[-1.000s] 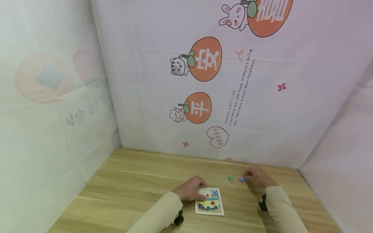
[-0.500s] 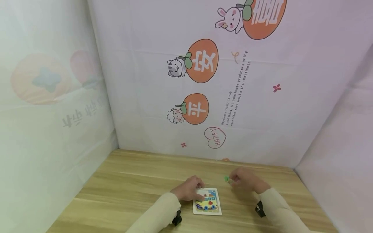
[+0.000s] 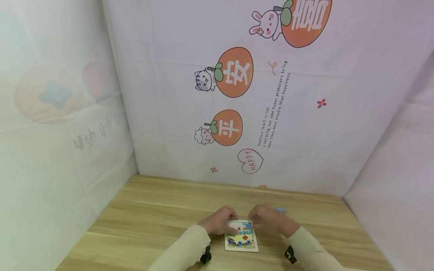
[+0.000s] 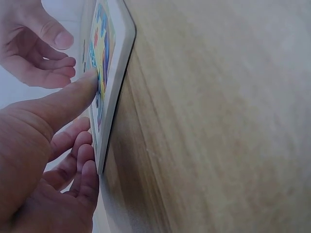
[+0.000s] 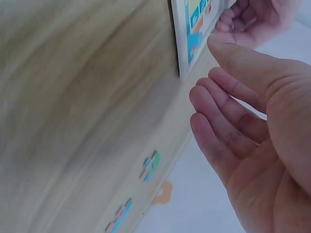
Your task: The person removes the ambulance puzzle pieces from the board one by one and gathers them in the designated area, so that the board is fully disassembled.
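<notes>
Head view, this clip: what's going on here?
A person is working at a square, white-framed picture board showing a yellow ambulance, on a wood-grain table. The left hand grips its edge, thumb over the picture. The right hand is at its far right corner; no piece shows in it. A small green multicoloured piece and a small blue multicoloured piece lie loose on the table.

The right hand (image 3: 269, 220) has moved from the loose pieces (image 5: 151, 166) to beside the puzzle board (image 3: 241, 249).
</notes>
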The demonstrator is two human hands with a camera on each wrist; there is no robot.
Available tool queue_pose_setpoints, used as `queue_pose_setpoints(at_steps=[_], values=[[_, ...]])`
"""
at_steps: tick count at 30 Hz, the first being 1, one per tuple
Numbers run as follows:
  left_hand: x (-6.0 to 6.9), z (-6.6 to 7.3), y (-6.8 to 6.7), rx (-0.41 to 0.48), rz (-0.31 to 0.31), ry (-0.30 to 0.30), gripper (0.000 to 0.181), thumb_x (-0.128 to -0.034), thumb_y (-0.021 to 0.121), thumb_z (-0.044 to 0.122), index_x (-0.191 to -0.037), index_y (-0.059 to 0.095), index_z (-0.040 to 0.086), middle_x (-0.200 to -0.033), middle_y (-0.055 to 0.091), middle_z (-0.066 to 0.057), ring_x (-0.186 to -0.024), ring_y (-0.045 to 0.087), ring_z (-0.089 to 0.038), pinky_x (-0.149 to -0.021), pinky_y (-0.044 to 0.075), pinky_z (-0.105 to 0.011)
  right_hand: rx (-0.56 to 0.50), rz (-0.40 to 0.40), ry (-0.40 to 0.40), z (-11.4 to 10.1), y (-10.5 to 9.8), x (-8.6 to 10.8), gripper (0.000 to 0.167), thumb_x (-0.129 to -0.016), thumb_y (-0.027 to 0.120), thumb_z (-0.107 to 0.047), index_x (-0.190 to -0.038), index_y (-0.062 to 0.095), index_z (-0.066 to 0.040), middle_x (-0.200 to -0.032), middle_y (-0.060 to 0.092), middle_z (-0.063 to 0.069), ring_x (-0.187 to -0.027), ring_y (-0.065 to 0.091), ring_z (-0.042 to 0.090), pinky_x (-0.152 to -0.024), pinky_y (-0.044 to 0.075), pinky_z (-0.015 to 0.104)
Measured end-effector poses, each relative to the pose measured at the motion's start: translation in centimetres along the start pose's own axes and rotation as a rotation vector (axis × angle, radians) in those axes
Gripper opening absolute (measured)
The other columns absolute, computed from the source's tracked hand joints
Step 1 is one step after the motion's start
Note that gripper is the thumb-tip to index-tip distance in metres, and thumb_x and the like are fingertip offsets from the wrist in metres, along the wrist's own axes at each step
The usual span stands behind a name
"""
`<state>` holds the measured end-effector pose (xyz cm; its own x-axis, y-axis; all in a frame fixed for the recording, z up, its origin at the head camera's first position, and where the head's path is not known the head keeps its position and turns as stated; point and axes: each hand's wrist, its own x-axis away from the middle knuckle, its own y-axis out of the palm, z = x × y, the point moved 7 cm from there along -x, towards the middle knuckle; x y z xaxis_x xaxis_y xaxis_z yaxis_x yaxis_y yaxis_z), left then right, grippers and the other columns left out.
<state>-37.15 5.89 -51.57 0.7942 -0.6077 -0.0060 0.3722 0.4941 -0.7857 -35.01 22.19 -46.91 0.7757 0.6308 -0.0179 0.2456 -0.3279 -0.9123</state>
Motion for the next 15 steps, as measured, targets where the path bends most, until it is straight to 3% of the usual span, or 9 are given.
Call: queue_pose_setpoints(at_steps=[8,15], values=[[0.1,0.1,0.0,0.011,-0.011,0.001,0.042,-0.0875,0.089,0.029,-0.121,0.07,0.011,-0.114,0.059,0.005,-0.1,0.053,-0.004,-0.093,0.051,-0.024,0.027,0.005,-0.026,0.0,1.2,-0.1,0.017,-0.091,0.082,-0.012,-0.107,0.078,-0.009,-0.103,0.072,0.001,-0.088,0.06,0.004,-0.077,0.054,0.022],[0.2,0.5,-0.3,0.011,-0.006,0.02,0.043,-0.0874,0.089,0.028,-0.121,0.07,0.009,-0.112,0.06,0.004,-0.098,0.053,-0.004,-0.091,0.051,-0.023,0.015,0.015,-0.05,-0.3,1.4,-0.1,0.014,-0.09,0.083,-0.01,-0.102,0.077,-0.01,-0.098,0.068,-0.002,-0.087,0.058,0.004,-0.077,0.054,0.02]])
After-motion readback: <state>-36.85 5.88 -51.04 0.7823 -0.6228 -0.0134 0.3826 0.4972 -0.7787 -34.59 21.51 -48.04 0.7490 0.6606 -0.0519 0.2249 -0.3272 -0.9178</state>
